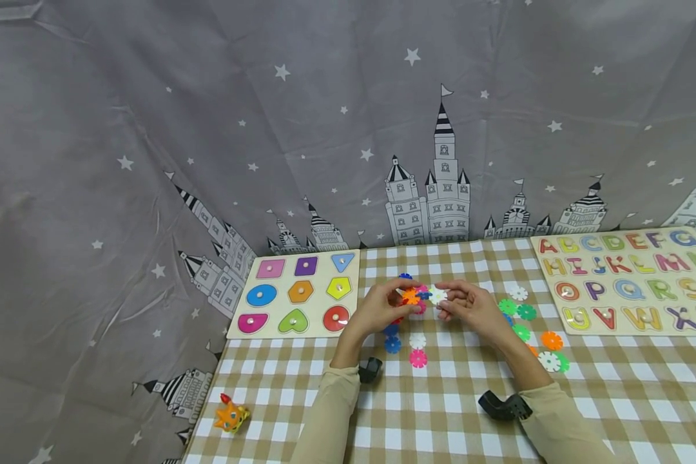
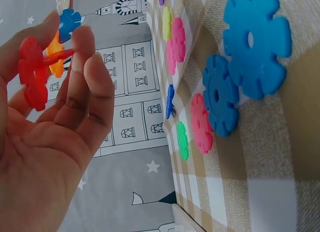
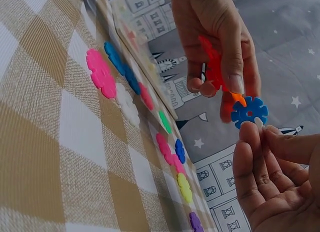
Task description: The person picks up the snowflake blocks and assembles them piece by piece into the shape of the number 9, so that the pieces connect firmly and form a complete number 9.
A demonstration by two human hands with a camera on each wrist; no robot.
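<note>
My left hand (image 1: 377, 308) holds a joined chain of notched flower-shaped interlocking discs above the table. In the left wrist view a red disc (image 2: 33, 72) sits by its palm, slotted to an orange disc (image 2: 56, 55) near the fingertips. A blue disc (image 3: 249, 113) joins the orange one. My right hand (image 1: 472, 310) pinches a white disc (image 1: 437, 295) between thumb and fingers, at the blue disc's edge. The right wrist view shows that white disc nearly edge-on, mostly hidden by the fingertips. Whether it is fully slotted into the blue one I cannot tell.
Blue discs (image 1: 392, 345), a pink disc (image 1: 418, 358) and several green, orange and white discs (image 1: 549, 361) lie on the checked cloth. A shape puzzle board (image 1: 348, 293) stands left, an alphabet board (image 1: 557, 312) right. A small orange toy figure (image 1: 231, 416) is at the near left.
</note>
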